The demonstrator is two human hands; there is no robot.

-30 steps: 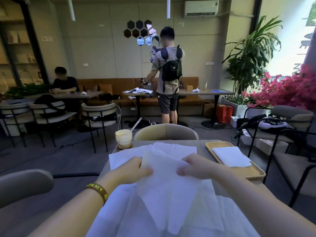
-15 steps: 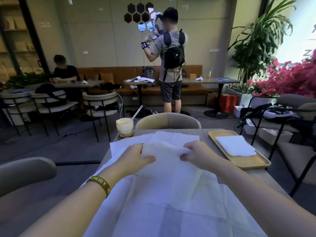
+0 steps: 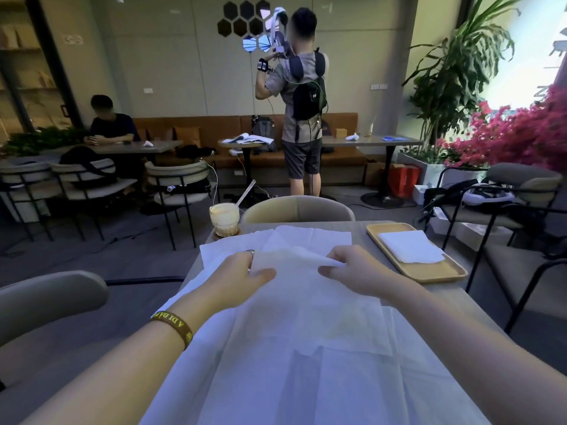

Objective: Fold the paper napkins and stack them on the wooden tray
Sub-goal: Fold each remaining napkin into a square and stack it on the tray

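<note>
White paper napkins (image 3: 306, 317), pale wooden tray (image 3: 429, 273), brown wristband (image 3: 175, 328) with yellow lettering, pink flowers (image 3: 518, 133), grey table (image 3: 460, 305)

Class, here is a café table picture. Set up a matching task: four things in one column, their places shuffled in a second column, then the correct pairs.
Things:
1 folded napkin
2 glass of drink
3 wristband
4 top napkin

Places:
a around the left wrist
b on the wooden tray
c held by the left hand and right hand
d far left corner of the table

Pairs: 1-b; 2-d; 3-a; 4-c
</note>
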